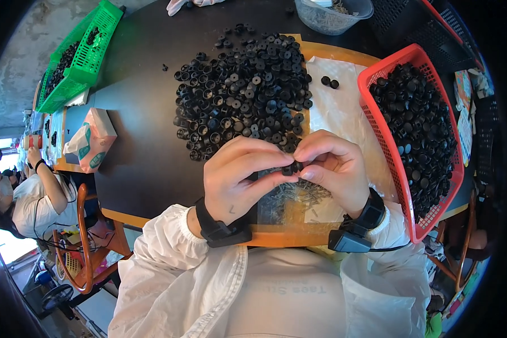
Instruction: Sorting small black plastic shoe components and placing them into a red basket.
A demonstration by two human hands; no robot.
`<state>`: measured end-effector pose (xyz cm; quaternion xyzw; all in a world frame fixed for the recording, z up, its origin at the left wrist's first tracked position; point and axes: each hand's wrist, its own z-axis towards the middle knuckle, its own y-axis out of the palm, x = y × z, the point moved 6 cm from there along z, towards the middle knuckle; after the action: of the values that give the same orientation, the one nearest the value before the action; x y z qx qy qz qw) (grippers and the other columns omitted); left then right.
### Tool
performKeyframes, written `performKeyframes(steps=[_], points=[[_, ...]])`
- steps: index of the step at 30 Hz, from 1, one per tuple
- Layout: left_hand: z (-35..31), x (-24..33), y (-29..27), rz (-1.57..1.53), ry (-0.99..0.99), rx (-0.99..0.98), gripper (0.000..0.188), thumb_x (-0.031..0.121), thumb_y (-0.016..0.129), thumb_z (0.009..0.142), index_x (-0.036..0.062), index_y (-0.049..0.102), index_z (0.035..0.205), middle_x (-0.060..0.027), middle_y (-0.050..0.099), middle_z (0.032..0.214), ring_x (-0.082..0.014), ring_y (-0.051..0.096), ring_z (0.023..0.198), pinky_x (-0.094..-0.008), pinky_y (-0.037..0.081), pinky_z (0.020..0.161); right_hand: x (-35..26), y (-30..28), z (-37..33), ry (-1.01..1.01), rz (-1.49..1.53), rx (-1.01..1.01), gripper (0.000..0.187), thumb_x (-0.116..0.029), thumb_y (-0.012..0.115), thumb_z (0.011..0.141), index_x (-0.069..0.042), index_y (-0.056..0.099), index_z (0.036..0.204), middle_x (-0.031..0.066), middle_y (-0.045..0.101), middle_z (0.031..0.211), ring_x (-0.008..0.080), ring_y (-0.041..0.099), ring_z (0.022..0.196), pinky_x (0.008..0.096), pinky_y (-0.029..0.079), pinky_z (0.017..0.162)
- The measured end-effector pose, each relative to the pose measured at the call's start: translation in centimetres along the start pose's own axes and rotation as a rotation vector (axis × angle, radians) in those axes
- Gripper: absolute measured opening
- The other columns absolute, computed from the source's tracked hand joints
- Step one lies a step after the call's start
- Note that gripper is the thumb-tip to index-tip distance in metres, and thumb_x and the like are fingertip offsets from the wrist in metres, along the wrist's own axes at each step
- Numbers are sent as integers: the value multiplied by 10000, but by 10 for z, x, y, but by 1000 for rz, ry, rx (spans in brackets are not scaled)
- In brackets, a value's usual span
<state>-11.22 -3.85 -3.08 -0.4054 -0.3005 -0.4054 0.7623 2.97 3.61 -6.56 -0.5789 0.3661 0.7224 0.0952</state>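
Between my fingertips, just above the near edge of the table, is a small black plastic part (289,169). My left hand (236,176) pinches it from the left with thumb and fingers. From the other side, my right hand (333,167) grips it in the same way, the two hands nearly touching. Fingers cover much of the part, so its exact shape is hidden. Below the hands lie many thin metal pins (298,197), scattered. A large heap of black round caps and discs (239,93) spreads just beyond my hands.
At the right stands a red basket (382,141) full of black knobs. Two round black pieces (329,83) lie on a pale sheet (329,110). A clear bowl (335,23) is at the back, a tissue pack (100,141) and green basket (98,48) at left. Another person (45,197) sits far left.
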Motion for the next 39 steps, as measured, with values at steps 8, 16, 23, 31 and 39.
performKeyframes(steps=[8, 16, 23, 31, 39], points=[[1, 1, 1, 3, 49, -32, 327, 21, 840, 633, 24, 700, 928, -101, 672, 898, -199, 648, 792, -280, 524, 698, 2, -4, 1, 11, 54, -50, 242, 51, 689, 819, 7, 641, 1052, 92, 597, 1061, 146, 594, 988, 283, 501, 877], [1, 4, 0, 39, 142, -7, 312, 70, 832, 629, 84, 730, 923, -55, 610, 876, -171, 572, 774, -261, 455, 682, 1, 4, 4, 97, -126, -102, 335, -31, 707, 821, 7, 631, 1146, 85, 609, 1040, 151, 579, 988, 282, 475, 872], [-7, 0, 1, -34, 16, -38, 319, 125, 862, 621, 116, 752, 921, -23, 500, 897, -131, 518, 750, -241, 417, 617, -6, 6, 0, 137, -175, -176, 272, -48, 729, 802, -1, 688, 1067, 99, 639, 1000, 176, 607, 944, 281, 476, 834], [2, 7, 2, -80, 92, -150, 363, 179, 869, 615, 81, 750, 943, -20, 540, 856, -140, 537, 726, -247, 429, 621, -2, 6, -3, 100, -198, -221, 308, -48, 760, 769, 0, 694, 1067, 88, 644, 966, 157, 606, 889, 267, 473, 786], [-1, 5, 5, -120, 129, -159, 323, 178, 862, 634, 80, 753, 921, -18, 554, 813, -134, 539, 666, -253, 430, 582, -4, 9, -2, 55, -281, -198, 233, -28, 757, 761, -4, 722, 991, 88, 649, 901, 156, 619, 821, 258, 487, 708]])
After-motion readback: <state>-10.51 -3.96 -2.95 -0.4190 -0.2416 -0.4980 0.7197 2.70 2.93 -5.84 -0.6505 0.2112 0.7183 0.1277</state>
